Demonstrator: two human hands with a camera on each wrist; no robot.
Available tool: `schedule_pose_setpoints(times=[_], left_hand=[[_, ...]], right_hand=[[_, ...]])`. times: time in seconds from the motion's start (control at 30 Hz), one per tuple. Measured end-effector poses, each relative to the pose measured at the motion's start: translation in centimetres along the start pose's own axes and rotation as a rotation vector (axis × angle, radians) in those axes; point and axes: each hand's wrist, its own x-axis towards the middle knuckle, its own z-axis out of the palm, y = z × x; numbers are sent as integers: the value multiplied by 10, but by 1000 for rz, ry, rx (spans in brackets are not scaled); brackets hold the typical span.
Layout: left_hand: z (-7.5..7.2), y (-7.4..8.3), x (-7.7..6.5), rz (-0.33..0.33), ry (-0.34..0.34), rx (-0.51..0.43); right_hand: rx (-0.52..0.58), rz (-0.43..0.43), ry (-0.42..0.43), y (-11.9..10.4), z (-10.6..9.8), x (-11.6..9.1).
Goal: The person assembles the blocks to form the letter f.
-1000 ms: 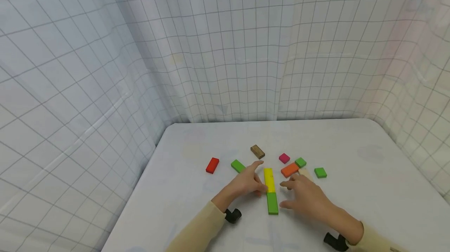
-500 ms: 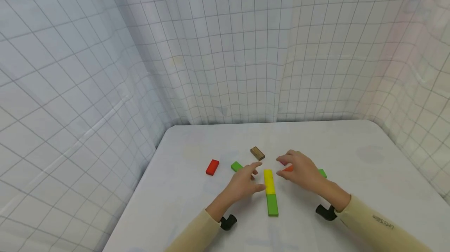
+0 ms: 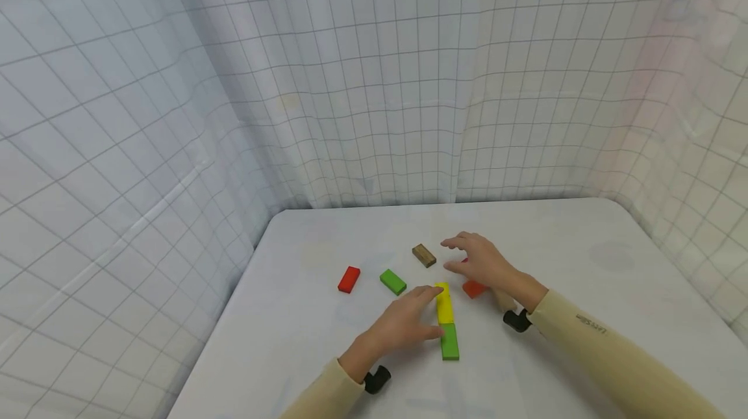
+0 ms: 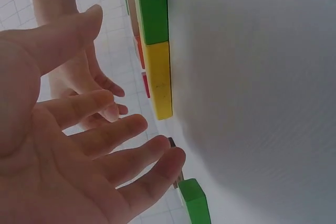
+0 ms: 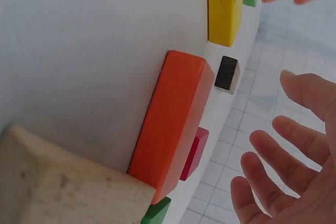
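Observation:
A yellow block and a green block lie end to end in a line on the white table. My left hand is spread just left of that line, its thumb and index finger overlapping the two blocks in the head view; nothing is in its grasp. My right hand reaches above the orange block, fingers apart and holding nothing. Its fingertips point toward the brown wooden block. In the right wrist view a pink block and a pale wooden block lie around the orange one.
A red block lies at the left, and another green block lies between it and the yellow one. Part of a further green block shows beyond the orange block. Grid-patterned white curtains stand around the table.
My right hand has moved forward and left, from beside the yellow and green line to over the orange block. My left hand has drawn slightly back toward me. The row of blocks keeps its arrangement.

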Motion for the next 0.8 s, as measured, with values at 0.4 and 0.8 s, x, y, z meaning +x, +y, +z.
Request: schedule_pose_setpoints(times=[0.4,0.8], left_hand=[[11,5,-8,95,-89,208],[13,8,-13,99,-133,205]], right_hand=[[7,-9,-156,17,16,37],[11,-48,-320,29,27,59]])
